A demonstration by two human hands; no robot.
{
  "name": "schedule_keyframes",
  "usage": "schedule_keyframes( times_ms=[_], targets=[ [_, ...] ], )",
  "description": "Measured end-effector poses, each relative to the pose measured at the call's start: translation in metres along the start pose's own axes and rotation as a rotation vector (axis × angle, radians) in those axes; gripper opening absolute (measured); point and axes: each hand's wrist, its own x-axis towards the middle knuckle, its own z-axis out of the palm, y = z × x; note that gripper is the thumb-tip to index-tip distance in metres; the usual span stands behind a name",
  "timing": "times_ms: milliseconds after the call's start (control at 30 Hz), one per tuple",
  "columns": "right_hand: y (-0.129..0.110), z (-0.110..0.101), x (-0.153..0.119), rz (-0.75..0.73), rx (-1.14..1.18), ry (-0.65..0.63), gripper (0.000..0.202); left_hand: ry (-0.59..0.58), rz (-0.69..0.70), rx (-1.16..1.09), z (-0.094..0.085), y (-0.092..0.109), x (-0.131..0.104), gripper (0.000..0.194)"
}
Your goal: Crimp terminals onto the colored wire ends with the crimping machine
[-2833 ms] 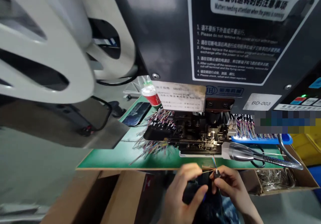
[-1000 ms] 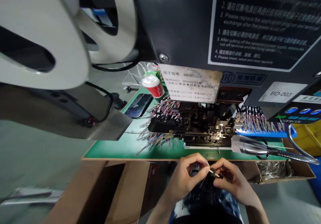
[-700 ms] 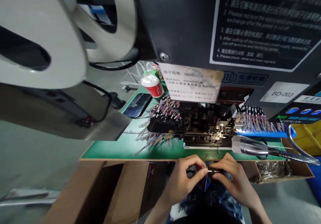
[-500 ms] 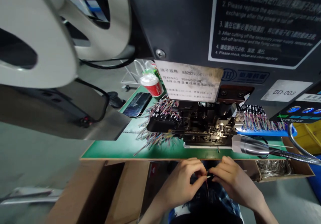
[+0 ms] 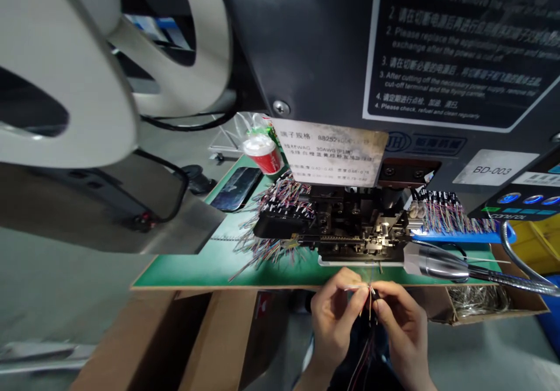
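Note:
My left hand (image 5: pixel 335 318) is closed, its thumb and forefinger pinching thin coloured wires (image 5: pixel 370 309) at the table's front edge. From the other side, my right hand (image 5: pixel 401 321) pinches the same bundle, with a small dark piece between its fingers. Several wire ends fan out between the fingertips, and longer dark and red strands hang down over my lap. Just beyond my hands stands the terminal crimping machine (image 5: pixel 378 236), with its lit metal die area above and behind the fingertips. The wires do not touch the die.
Loose wire bundles (image 5: pixel 280 204) lie left of the machine, near a phone (image 5: pixel 236 188) and a red-and-white cup (image 5: pixel 266 156). A blue tray (image 5: pixel 464 236) of wires is on the right. A metal lamp head (image 5: pixel 437 262) juts along the table edge above a box of scrap (image 5: pixel 479 300).
Both hands have risen toward the machine and turned more upright. The wires between them now spread into several visible ends. The camera view has shifted slightly.

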Motion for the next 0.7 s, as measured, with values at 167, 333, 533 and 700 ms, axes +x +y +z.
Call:
schedule_keyframes(
  times_ms=[167, 333, 533, 700],
  targets=[
    [0.002, -0.001, 0.003, -0.059, 0.006, -0.082, 0.020, 0.018, -0.041, -0.054, 0.004, 0.003, -0.004, 0.028],
    [-0.008, 0.002, 0.009, -0.154, -0.062, -0.072, 0.017, -0.070, -0.141, -0.103, -0.002, 0.007, 0.003, 0.029],
    [0.000, 0.001, 0.012, -0.136, -0.107, -0.022, 0.023, -0.060, -0.254, -0.107, -0.006, -0.002, -0.003, 0.025],
    [0.006, -0.005, 0.014, -0.098, -0.225, 0.089, 0.026, -0.227, -0.391, -0.045, -0.008, -0.008, -0.011, 0.028]
  ],
)
